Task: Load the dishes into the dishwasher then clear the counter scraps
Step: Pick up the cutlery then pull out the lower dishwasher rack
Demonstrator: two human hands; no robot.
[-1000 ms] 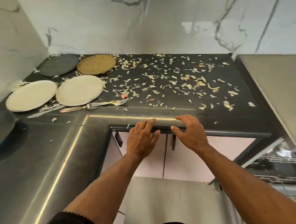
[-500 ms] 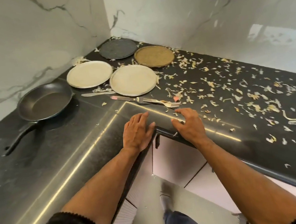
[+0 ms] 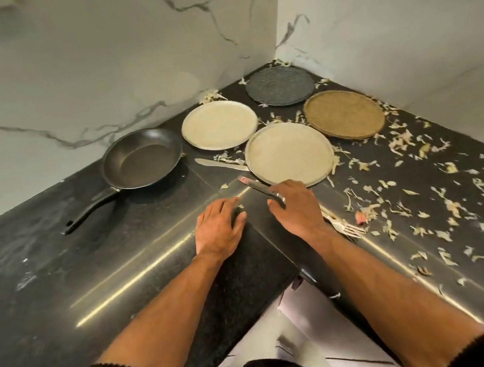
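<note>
Leaning over the corner of the black tabletop (image 3: 61,268), the person lays the left hand (image 3: 218,226) flat on it, fingers straight, nothing in its grip. The right hand (image 3: 296,207) rests palm down over a fork (image 3: 345,226), fingers loosely bent; whether they pinch the handle I cannot tell. A second piece of cutlery (image 3: 254,184) pokes out past the right fingertips, and a knife (image 3: 220,164) lies beyond. Two cream plates (image 3: 219,124) (image 3: 289,154), a grey plate (image 3: 280,85) and a brown plate (image 3: 344,114) sit near the corner, a pan (image 3: 142,158) left of them. Scraps (image 3: 453,204) litter the right side.
</note>
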